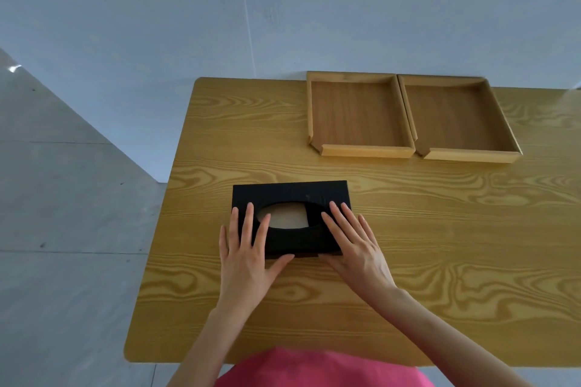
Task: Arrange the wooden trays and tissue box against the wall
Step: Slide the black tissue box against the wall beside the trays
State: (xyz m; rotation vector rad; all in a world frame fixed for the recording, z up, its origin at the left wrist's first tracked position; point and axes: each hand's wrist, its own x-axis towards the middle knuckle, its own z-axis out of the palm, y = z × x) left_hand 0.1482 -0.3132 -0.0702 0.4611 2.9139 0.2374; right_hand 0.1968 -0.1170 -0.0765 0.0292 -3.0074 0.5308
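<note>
Hands (248, 248) flat on tissue box (290, 193) (trays (358, 113) seemingly at wall).

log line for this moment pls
stage: trays side by side at wall | tissue box mid-table, away from wall | left hand, right hand flat on box

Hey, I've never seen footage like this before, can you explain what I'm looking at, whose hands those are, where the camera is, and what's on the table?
There is one picture, from a wide-angle camera worn on a person's head, looking down at their own bare hands; no machine is involved. The left hand and right hand lie flat, fingers spread, on a black tissue box with an oval opening. Nothing is lifted; the box sits on the wooden table. Farther back, two empty wooden trays, the left tray and the right tray, sit side by side against the pale wall. The pink at the bottom is the person's clothing.
</note>
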